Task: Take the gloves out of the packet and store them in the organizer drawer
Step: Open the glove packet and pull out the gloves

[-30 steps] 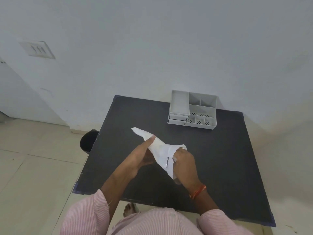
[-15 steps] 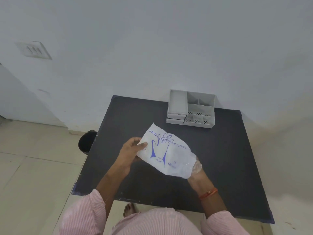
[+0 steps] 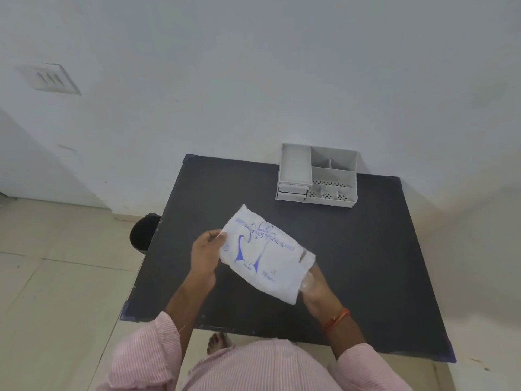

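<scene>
A white plastic glove packet (image 3: pixel 266 253) with blue print is held flat above the dark table (image 3: pixel 380 263), printed face up. My left hand (image 3: pixel 205 253) pinches its left edge. My right hand (image 3: pixel 315 292) grips its right end from underneath, fingers partly showing through the clear plastic. The gloves inside are not separately visible. A grey desk organizer (image 3: pixel 317 174) with several open compartments and small shut drawers at its front left stands at the table's far edge against the wall, well beyond the packet.
A black bin (image 3: pixel 143 232) sits on the tiled floor beside the table's left edge. A white wall rises behind the table, with a switch plate (image 3: pixel 49 79) at upper left. My bare foot (image 3: pixel 217 341) shows under the near edge.
The packet went from folded and edge-on between both hands to opened out flat with the print facing up. My hands moved apart to its two ends.
</scene>
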